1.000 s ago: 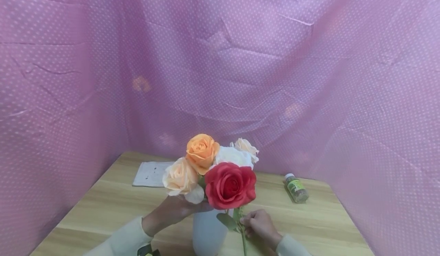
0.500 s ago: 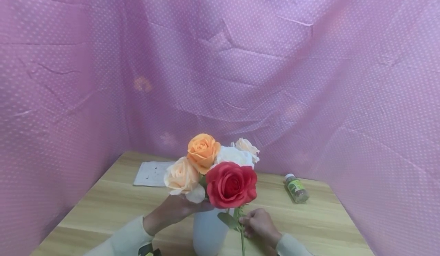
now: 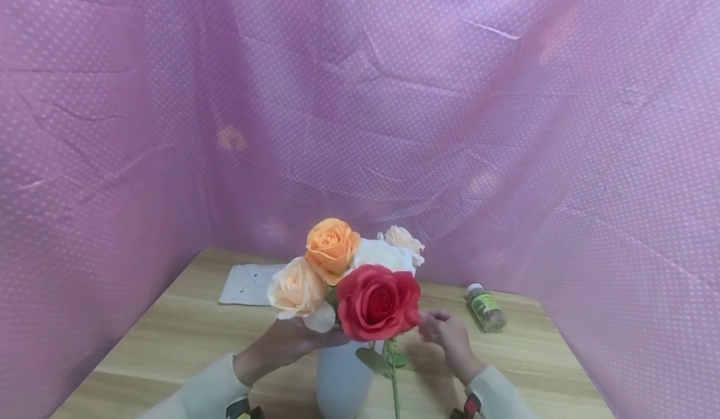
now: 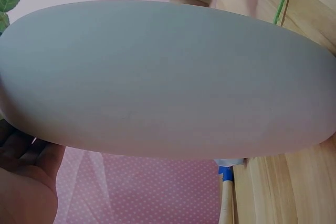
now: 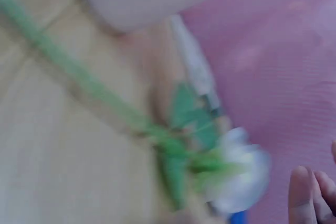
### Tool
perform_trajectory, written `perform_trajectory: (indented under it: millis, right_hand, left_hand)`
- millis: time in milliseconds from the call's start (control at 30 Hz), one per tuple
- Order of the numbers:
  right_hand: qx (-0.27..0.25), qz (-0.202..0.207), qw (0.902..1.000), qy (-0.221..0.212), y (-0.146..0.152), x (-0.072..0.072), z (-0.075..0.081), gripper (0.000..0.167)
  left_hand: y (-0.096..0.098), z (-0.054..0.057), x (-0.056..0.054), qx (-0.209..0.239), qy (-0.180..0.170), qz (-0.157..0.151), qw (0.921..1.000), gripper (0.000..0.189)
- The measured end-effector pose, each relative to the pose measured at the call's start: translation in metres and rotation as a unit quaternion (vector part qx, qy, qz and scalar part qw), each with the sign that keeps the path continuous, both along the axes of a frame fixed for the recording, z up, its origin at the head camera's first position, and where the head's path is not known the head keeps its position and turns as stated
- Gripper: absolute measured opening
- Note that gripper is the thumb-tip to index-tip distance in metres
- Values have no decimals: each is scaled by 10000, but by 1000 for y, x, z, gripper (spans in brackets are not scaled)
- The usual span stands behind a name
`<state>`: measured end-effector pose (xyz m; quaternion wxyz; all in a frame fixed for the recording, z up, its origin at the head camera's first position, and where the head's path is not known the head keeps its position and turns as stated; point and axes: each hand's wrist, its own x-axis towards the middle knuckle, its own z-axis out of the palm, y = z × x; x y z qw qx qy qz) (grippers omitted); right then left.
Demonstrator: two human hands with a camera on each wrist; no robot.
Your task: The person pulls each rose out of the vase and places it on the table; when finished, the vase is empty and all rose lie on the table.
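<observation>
A pale grey vase (image 3: 343, 378) stands on the table, holding a red rose (image 3: 378, 303), an orange rose (image 3: 332, 250), a peach rose (image 3: 296, 286) and whitish blooms (image 3: 384, 254). My left hand (image 3: 289, 343) grips the vase near its top, under the peach rose; in the left wrist view its fingers (image 4: 50, 161) go behind the vase wall. To the right of the red rose is my right hand (image 3: 447, 338), fingers loosely bent, with nothing seen in them. On the table lies a green stem (image 3: 395, 388), ending in a white flower (image 5: 242, 171), blurred in the right wrist view.
A small clear bottle (image 3: 486, 308) with a white cap lies at the back right of the wooden table (image 3: 185, 331). At the back left is a white cloth (image 3: 246, 284) with dark spots. Pink dotted curtains (image 3: 360, 125) enclose the table.
My right hand has let go of the green stem and moved up and to the right, away from it. The left hand and the vase have stayed in place.
</observation>
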<state>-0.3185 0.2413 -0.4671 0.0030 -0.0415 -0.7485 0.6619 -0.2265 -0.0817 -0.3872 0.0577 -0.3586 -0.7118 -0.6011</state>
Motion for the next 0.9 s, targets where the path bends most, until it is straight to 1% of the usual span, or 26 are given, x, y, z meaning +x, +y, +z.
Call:
perform_trajectory:
  millis: [33, 100, 167, 233, 267, 300, 400, 433, 533, 600, 667, 767, 800, 833, 900]
  right_hand:
    - [-278, -41, 9995, 122, 2, -1, 7, 23]
    - [-713, 2, 9965, 437, 3, 1, 24, 23]
    - [-1080, 150, 9898, 921, 3, 6, 42, 22]
    - [-1482, 373, 9765, 1517, 1, 14, 59, 20]
    - [-1637, 502, 9690, 1783, -1, 17, 68, 20]
    - [-1801, 643, 9602, 2036, -3, 22, 77, 21]
    - [-2233, 1078, 9335, 2592, -11, 33, 101, 24]
    - [-2274, 1184, 9277, 2714, -14, 38, 108, 26]
    - [-2187, 1540, 9135, 3065, -24, 52, 126, 28]
    - [-1910, 1737, 9074, 3315, -32, 62, 133, 30]
    - [-1573, 1956, 9025, 3501, -40, 71, 138, 33]
    - [-976, 2194, 8901, 3875, -50, 82, 138, 34]
    - [-781, 2289, 8830, 4023, -53, 84, 137, 28]
    - [-602, 2421, 8750, 4149, -56, 87, 137, 25]
    - [-188, 2554, 8564, 4484, -61, 92, 136, 23]
  left_hand:
    - [0, 0, 0, 16, 50, 14, 10000, 55]
    - [1, 0, 1, 50, 166, 33, 9998, 58]
    - [1, 0, 1, 75, 297, 13, 9995, 60]
    - [2, -1, 2, 105, 337, -28, 9994, 63]
    - [2, -1, 2, 119, 388, -68, 9992, 62]
    - [2, -2, 3, 125, 347, -92, 9993, 62]
    - [2, -2, 3, 135, 466, -68, 9988, 63]
    - [3, -1, 3, 143, 514, -41, 9986, 63]
    - [3, -1, 3, 195, 696, 22, 9974, 65]
    - [4, 0, 3, 248, 706, -3, 9972, 65]
    - [5, 1, 4, 250, 718, -11, 9971, 66]
    - [5, 1, 5, 182, 586, -67, 9981, 61]
    - [5, 0, 5, 133, 543, -34, 9984, 60]
    - [5, 1, 8, 71, 439, 38, 9990, 61]
    - [6, 1, 14, -59, 238, 144, 9996, 59]
